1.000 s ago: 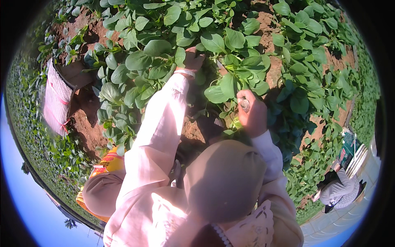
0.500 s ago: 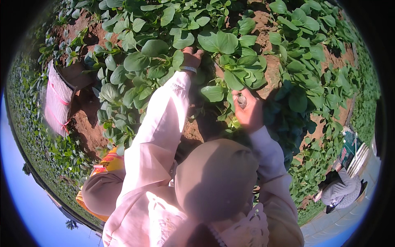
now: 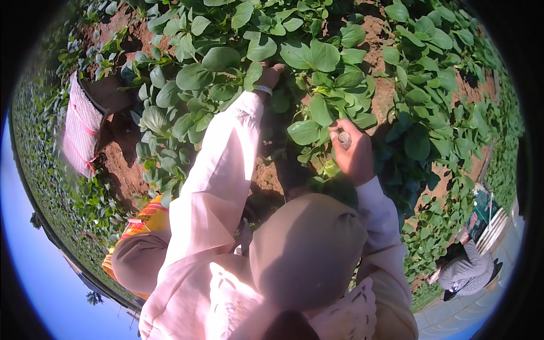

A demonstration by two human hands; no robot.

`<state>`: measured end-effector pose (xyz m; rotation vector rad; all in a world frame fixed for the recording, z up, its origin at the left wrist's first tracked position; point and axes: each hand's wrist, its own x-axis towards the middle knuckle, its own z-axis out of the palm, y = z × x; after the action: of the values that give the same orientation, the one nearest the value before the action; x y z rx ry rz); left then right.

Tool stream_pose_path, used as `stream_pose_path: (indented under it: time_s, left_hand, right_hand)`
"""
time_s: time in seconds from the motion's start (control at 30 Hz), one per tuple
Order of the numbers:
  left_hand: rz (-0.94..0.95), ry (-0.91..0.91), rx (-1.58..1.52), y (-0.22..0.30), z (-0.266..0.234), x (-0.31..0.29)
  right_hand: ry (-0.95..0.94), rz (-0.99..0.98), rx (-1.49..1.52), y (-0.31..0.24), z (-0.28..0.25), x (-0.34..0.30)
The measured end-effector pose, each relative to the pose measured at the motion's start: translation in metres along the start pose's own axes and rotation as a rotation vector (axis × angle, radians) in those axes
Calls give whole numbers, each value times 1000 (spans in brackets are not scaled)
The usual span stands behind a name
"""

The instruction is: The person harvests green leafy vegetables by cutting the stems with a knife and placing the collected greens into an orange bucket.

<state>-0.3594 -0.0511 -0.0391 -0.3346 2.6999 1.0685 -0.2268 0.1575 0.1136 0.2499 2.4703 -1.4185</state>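
My left hand (image 3: 272,76) reaches in among broad green leaves at the upper middle, with a pale band at its wrist. Leaves and shade hide most of its fingers, so I cannot tell whether it grips a stem. My right hand (image 3: 357,154) is closed at the near side of a leafy green plant (image 3: 340,93). A grey, round-ended handle (image 3: 344,140) shows in its curled fingers; the rest of that thing is hidden. Thumb and forefinger are close to the plant's lower leaves.
Leafy plants (image 3: 416,96) grow in rows over reddish soil (image 3: 374,42). On the left lies a pale woven sack (image 3: 79,127) with pink ties. Another person (image 3: 467,269) is bent low at the lower right, beside a dark green bundle (image 3: 480,212). Yellow-red cloth (image 3: 153,218) shows lower left.
My right hand has shifted slightly right and down, still closed on the grey handle. My left hand sits slightly further right among the leaves. The whole view has shifted a little.
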Motion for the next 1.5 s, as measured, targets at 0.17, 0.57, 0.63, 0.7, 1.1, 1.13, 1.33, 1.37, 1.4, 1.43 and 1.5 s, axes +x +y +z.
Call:
stream_pose_path:
  time_s: [0.17, 0.57, 0.63, 0.7, 1.1, 1.13, 1.33, 1.37, 1.4, 1.43, 1.5]
  left_hand:
    - [156, -161, -209, 17, 21, -6]
    - [202, 0, -78, 16, 21, -6]
    - [139, -41, -170, 16, 20, -9]
    - [177, -12, -238, -12, 27, -3]
    - [-438, -79, -995, 31, -37, -7]
    - [-514, -54, -1218, 29, -40, -5]
    - [-158, -187, -612, -5, -32, -30]
    - [-79, -267, -405, -1, -35, -35]
    - [-12, -160, -475, 0, -19, -44]
    - [-11, -419, -120, 7, -32, -41]
    - [318, -265, -42, 8, -29, -59]
  right_hand:
    - [193, -31, 118, 15, 44, 41]
    - [65, 73, 153, 9, 22, 14]
    - [175, 0, 102, 4, 32, 24]
    - [144, -25, -4, -2, 29, 10]
    - [142, 62, 48, 1, 20, 26]
    - [137, 38, 28, 7, 9, 18]
    - [-15, -53, -128, 9, -22, -19]
    - [0, -88, -115, 10, -22, -21]
    - [-2, -82, -151, 11, -23, -22]
    - [-19, -63, -187, 12, -23, -25]
    - [-56, -27, -258, 14, -22, -31]
